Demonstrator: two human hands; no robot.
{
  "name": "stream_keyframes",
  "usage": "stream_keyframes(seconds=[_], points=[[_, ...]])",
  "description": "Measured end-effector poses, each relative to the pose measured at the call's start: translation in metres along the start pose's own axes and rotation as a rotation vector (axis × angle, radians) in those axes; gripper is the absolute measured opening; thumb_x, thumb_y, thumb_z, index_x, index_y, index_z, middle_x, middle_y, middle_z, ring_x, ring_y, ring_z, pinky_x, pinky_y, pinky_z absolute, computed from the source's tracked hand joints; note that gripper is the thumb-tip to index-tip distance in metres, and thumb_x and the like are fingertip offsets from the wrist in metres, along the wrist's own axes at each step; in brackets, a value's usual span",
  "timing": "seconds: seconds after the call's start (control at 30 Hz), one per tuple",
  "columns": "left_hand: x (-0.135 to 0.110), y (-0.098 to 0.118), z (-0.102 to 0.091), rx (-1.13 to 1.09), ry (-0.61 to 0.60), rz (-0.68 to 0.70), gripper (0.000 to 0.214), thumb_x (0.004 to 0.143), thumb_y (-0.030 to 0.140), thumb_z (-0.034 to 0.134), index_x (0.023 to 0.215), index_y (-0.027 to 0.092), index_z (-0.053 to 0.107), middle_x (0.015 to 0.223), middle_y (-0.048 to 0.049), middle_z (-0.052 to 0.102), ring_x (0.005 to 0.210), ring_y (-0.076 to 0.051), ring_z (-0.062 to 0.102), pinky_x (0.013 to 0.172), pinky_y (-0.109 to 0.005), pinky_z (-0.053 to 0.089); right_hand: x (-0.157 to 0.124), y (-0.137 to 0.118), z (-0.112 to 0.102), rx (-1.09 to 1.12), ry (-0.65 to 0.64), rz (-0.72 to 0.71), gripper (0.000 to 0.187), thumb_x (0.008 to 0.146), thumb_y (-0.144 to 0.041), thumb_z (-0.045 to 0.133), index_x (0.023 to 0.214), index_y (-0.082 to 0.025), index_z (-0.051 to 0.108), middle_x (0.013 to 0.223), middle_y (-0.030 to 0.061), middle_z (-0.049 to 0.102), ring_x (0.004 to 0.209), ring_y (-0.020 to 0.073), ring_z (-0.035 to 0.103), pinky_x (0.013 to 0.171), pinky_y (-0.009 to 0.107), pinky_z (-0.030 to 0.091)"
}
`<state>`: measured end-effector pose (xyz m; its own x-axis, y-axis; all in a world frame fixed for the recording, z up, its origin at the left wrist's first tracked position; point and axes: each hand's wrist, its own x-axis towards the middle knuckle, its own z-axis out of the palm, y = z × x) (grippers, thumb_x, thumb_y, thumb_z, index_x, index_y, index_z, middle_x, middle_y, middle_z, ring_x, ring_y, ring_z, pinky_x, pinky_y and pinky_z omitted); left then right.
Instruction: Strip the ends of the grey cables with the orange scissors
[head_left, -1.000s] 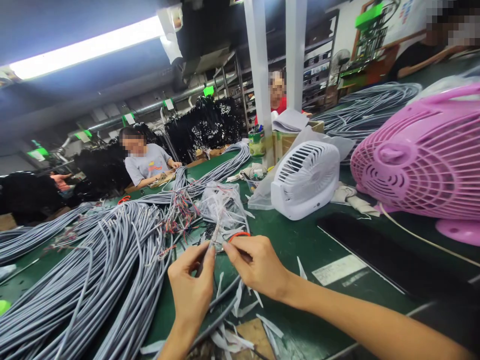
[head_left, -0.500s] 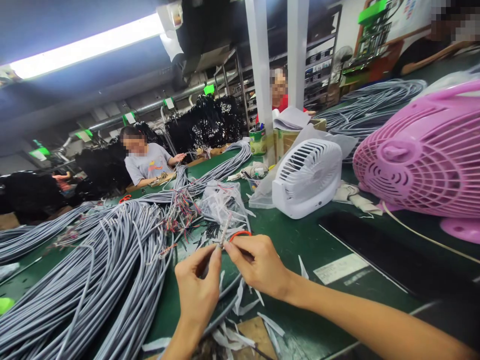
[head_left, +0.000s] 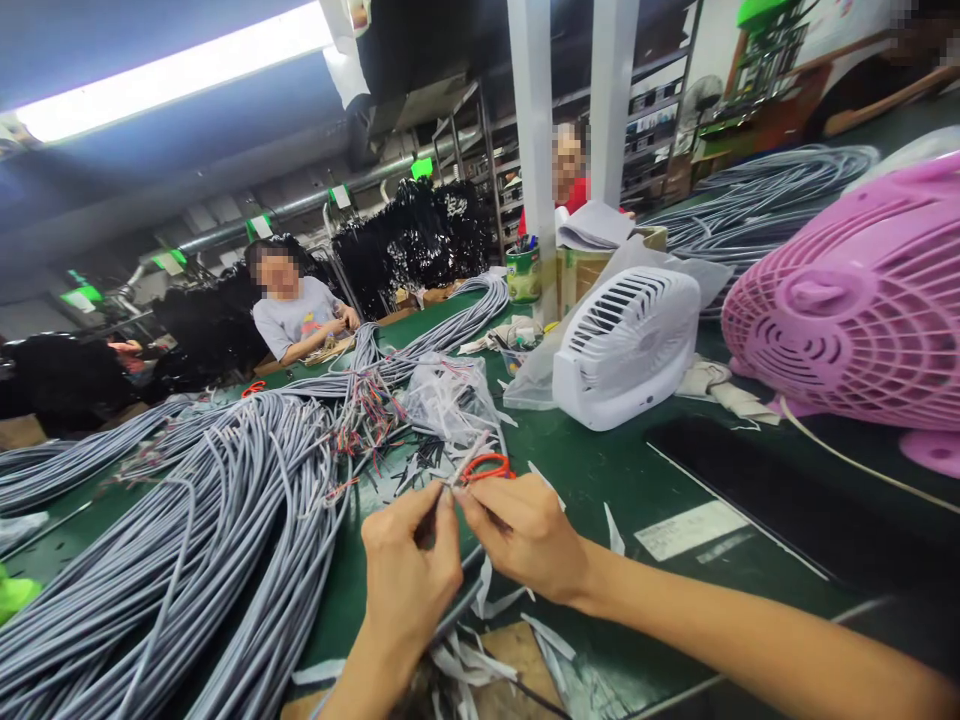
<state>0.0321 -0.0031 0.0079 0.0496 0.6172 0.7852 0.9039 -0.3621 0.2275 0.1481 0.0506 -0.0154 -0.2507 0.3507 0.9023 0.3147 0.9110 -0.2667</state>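
Thumb and fingertips of my left hand (head_left: 412,570) are pinched on a thin cable end (head_left: 459,468), whose pale wires point away from me. My right hand (head_left: 529,535) closes its fingertips on the same end, almost touching the left. The fingers cover much of the held part, so its detail is hard to make out. Just beyond the right fingers lie orange-handled scissors (head_left: 487,466). A large bundle of grey cables (head_left: 217,540) spreads to the left of my hands, with stripped red and white wire ends (head_left: 367,410) at its far side.
A white fan (head_left: 630,350) and a pink fan (head_left: 832,310) stand on the green table at right, near a dark flat panel (head_left: 780,510). Behind my hands lies a clear plastic bag (head_left: 450,395). White strips (head_left: 480,660) litter the front. A co-worker (head_left: 304,310) sits across.
The view has shifted slightly, and more of the scissors' handles shows. Both my hands keep their pinch close together. The co-worker across has drawn their hands together.
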Motion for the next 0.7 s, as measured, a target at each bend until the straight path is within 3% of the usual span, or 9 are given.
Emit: stream_keyframes(seconds=[0.17,0.27,0.4,0.6,0.7], points=[[-0.0043,-0.0017,0.0092,0.228,0.147,0.184,0.015,0.083,0.014,0.051,0.09,0.009,0.064,0.058,-0.0033,0.064,0.044,-0.011,0.057,0.043,-0.021,0.041,0.0109,0.0008,-0.0059,0.125,-0.067,0.218,0.044,0.089,-0.023,0.04,0.045,-0.018,0.036,0.039,-0.0067,0.03,0.037,0.0054,0.027,0.04,0.02,0.023],[-0.0064,-0.0023,0.0115,0.302,0.146,0.225,0.017,0.085,0.014,0.048,0.093,0.008,0.062,0.059,-0.0038,0.064,0.042,-0.011,0.056,0.041,-0.022,0.039,0.0101,-0.0017,-0.0071,0.112,-0.036,0.133,0.04,0.088,-0.018,0.04,0.048,-0.018,0.038,0.041,-0.0062,0.033,0.038,0.0055,0.03,0.041,0.02,0.025],[-0.0063,-0.0033,0.0105,0.209,0.088,0.173,0.022,0.086,0.013,0.042,0.093,0.008,0.063,0.06,-0.0044,0.062,0.044,-0.011,0.056,0.043,-0.021,0.041,0.006,-0.0027,-0.0048,0.046,0.012,-0.014,0.035,0.088,-0.014,0.038,0.053,-0.018,0.043,0.046,-0.0038,0.043,0.042,0.007,0.039,0.046,0.021,0.029],[-0.0056,-0.0019,0.0114,0.311,0.111,0.185,0.021,0.087,0.019,0.043,0.09,0.012,0.064,0.06,-0.0032,0.064,0.044,-0.011,0.056,0.041,-0.021,0.038,0.0104,-0.0016,-0.0076,0.068,-0.021,0.089,0.038,0.088,-0.017,0.041,0.05,-0.019,0.038,0.041,-0.0062,0.036,0.036,0.0061,0.032,0.041,0.02,0.026],[-0.0044,-0.0013,0.0112,0.367,0.079,0.174,0.024,0.087,0.017,0.04,0.089,0.013,0.064,0.059,-0.0027,0.064,0.043,-0.011,0.056,0.04,-0.022,0.036,0.0087,-0.0041,-0.0072,0.041,-0.02,0.026,0.036,0.089,-0.015,0.038,0.053,-0.018,0.042,0.043,-0.0046,0.041,0.039,0.0074,0.037,0.044,0.021,0.028]])
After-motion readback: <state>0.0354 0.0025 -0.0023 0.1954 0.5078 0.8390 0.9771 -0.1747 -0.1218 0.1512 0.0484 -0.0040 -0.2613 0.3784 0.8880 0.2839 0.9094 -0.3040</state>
